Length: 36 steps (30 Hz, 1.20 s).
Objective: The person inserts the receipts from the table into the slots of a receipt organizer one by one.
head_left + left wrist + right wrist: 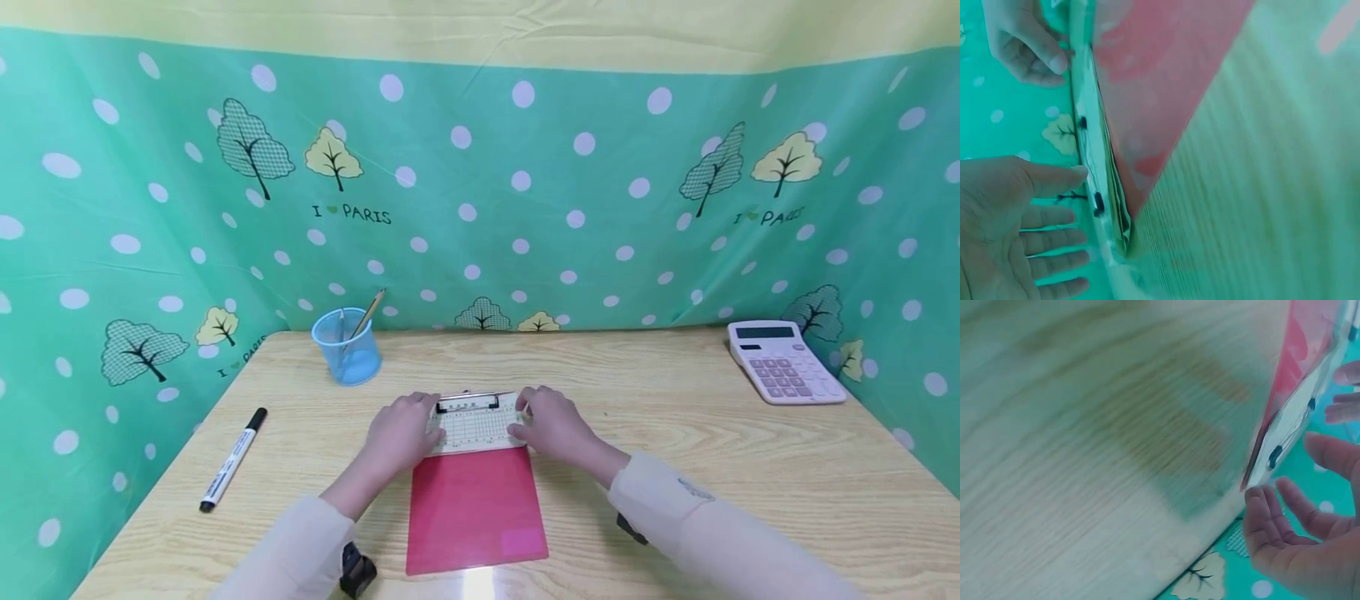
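Note:
A red clipboard [474,508] lies on the table in the head view. Across its top is a pad of printed forms [477,428] under the metal clip [467,403]. My left hand [401,429] is at the pad's left edge; in the left wrist view its fingers are straight and spread, with the thumb touching or close to the paper. At the opposite edge is my right hand [557,425], its fingers loosely bent near the clipboard's corner and its thumb apart from them in the right wrist view. Neither hand visibly grips the pad.
A blue mesh pen cup [358,362] with pencils [366,315] stands at the back left. Nearer on the left lies a black-capped marker [234,458]. A white calculator [783,362] sits at the back right, before a green dotted curtain [555,200].

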Motion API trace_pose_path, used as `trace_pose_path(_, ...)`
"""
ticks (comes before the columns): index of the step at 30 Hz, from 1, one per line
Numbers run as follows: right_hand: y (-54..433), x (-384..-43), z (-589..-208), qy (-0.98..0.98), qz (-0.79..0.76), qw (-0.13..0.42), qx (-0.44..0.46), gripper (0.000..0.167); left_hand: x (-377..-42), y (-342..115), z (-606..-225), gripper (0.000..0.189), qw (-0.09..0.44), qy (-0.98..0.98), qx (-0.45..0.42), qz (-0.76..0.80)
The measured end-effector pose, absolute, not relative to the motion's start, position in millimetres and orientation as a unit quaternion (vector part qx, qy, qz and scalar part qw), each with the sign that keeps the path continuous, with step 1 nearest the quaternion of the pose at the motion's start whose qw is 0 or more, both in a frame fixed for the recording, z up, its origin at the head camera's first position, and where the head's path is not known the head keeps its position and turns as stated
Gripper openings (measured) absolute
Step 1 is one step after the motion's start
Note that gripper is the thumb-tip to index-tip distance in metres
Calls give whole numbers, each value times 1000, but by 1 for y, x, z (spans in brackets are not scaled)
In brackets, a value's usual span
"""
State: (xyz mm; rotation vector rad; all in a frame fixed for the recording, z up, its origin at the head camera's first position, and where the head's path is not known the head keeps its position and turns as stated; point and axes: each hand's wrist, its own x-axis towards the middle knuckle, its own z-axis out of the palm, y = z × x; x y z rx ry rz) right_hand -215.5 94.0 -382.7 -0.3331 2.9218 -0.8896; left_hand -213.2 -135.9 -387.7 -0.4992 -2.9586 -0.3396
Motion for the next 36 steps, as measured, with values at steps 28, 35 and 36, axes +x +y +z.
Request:
trace_pose_path(28,102,-170,-394,953,-156,92,-242,70,-175,-123,-395,86,-22,-984,-175,-39)
trace_pose_path(35,113,-173,-396,957,-153,84,-232,70,-182,-110,-392,85,-13,-983,-184,-9)
trace_pose_path(36,115,-174,-396,957,-151,83,-231,70,-183,-108,-392,85,-12,-983,-185,-6)
